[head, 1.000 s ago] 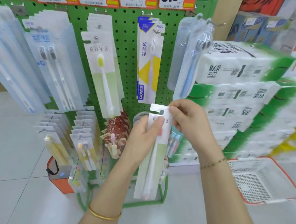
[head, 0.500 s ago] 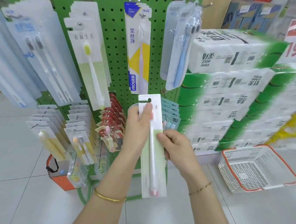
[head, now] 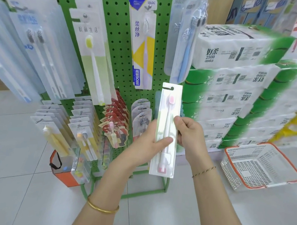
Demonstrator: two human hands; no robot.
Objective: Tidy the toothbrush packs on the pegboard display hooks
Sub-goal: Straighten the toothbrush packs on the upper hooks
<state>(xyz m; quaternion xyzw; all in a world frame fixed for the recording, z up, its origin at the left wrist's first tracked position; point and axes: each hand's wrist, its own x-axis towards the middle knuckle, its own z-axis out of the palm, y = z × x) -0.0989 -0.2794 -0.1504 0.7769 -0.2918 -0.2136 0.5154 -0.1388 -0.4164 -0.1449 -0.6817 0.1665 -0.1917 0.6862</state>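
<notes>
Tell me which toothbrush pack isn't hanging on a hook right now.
The pink-brush pack, held upright between the left hand and right hand in front of the pegboard; the rest hang on it.

Bright, even light from overhead; only faint shadows on the floor tiles (head: 13,134); my wide lens bows the pegboard (head: 116,26) outward at the edges; the tissue stacks (head: 238,85) on my right smear with blur; the toothbrush pack (head: 170,105) I hold stays sharp.

Green pegboard (head: 116,26), white pack (head: 165,132) with pink toothbrush (head: 167,125), orange-rimmed white basket (head: 285,163).
</notes>
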